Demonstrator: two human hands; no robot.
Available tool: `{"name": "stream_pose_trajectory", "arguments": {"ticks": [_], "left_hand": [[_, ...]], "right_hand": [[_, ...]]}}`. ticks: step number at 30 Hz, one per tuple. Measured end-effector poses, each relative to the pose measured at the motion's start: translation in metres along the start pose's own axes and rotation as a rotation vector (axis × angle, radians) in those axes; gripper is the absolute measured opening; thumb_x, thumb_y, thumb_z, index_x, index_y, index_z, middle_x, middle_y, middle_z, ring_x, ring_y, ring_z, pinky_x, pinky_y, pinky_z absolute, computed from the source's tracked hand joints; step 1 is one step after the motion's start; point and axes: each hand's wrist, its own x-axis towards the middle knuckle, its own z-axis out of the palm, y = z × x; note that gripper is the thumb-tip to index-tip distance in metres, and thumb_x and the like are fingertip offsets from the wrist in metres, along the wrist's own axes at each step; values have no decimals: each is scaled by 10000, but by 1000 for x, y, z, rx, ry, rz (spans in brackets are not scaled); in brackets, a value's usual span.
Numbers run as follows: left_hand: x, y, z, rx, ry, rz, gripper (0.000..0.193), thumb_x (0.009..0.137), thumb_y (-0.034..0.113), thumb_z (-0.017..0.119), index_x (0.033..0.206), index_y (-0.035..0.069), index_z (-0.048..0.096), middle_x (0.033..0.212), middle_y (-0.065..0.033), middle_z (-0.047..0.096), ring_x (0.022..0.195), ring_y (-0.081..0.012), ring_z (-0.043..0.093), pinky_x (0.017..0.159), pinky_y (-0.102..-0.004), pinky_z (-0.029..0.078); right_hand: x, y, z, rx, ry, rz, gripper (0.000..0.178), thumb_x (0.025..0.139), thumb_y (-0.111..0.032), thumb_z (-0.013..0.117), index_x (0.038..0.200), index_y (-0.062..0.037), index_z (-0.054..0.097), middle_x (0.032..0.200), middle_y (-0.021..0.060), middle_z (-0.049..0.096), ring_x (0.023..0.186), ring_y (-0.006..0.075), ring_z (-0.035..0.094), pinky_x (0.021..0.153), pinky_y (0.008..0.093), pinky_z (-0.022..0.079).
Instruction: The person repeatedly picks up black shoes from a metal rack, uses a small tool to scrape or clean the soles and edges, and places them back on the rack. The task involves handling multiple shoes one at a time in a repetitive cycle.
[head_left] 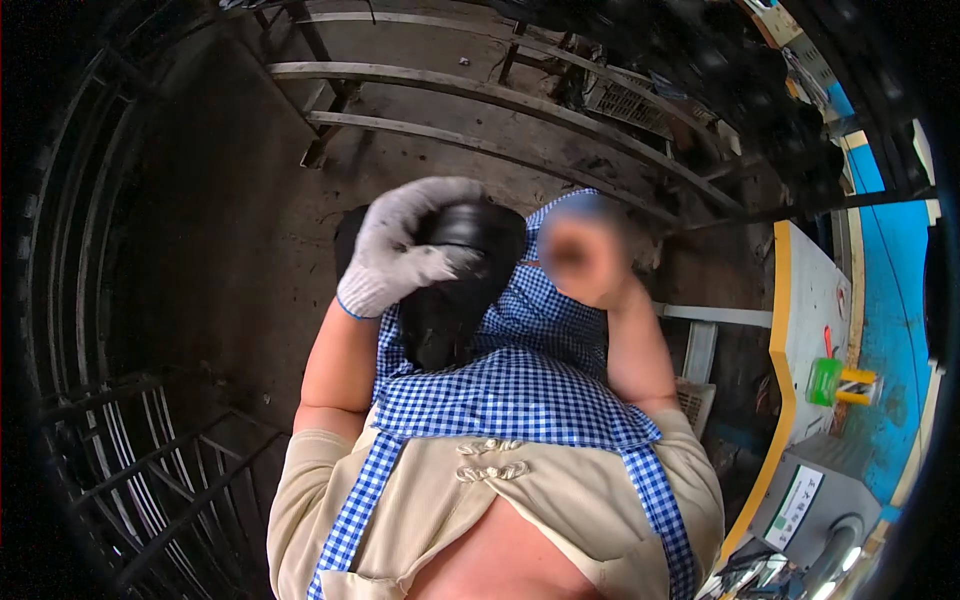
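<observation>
My left hand (pixel 405 235), in a white knitted glove with a blue cuff edge, is closed round a glossy black rounded thing (pixel 470 228) in front of my lap. It looks like a shoe or boot, but its full shape is not clear. More black material (pixel 440 315) hangs below it, against my blue checked apron (pixel 520 405). To the right, apart from the black thing, is my bare right hand (pixel 585 260). A blur covers its fingers, so I cannot make out whether it holds anything.
Long metal rack rails (pixel 480 90) cross the floor ahead, with a plastic crate (pixel 628 103) behind them. Dark metal racks (pixel 150 450) stand at the left. On the right is a yellow-edged white table (pixel 810 300) bearing a green-and-yellow object (pixel 835 383) and a grey machine box (pixel 815 490).
</observation>
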Motion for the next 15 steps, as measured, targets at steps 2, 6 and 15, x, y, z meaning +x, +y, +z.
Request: {"name": "stream_pose_trajectory", "arguments": {"ticks": [2,6,15], "left_hand": [[-3,9,-9,-86,125,36,785,572,319,909,1192,-43,591,1116,-115,637,1027,-215,618,936,-350,496],[-2,10,-22,-44,247,163,738,592,227,889,1206,-40,576,1142,-110,627,1055,-208,602,958,-348,478],[18,-5,-34,-516,708,147,571,848,377,709,1284,57,528,1184,-101,606,1056,-232,601,916,-387,515]], "right_hand": [[-19,21,8,137,74,118,179,669,-5,653,731,-43,490,709,31,492,601,124,458,535,265,362],[-41,56,29,231,332,219,233,713,33,696,742,-46,479,712,40,496,600,132,463,533,273,368],[-58,34,44,-205,33,445,863,704,-114,834,1428,-140,365,1144,122,665,699,189,634,629,313,519]]}}
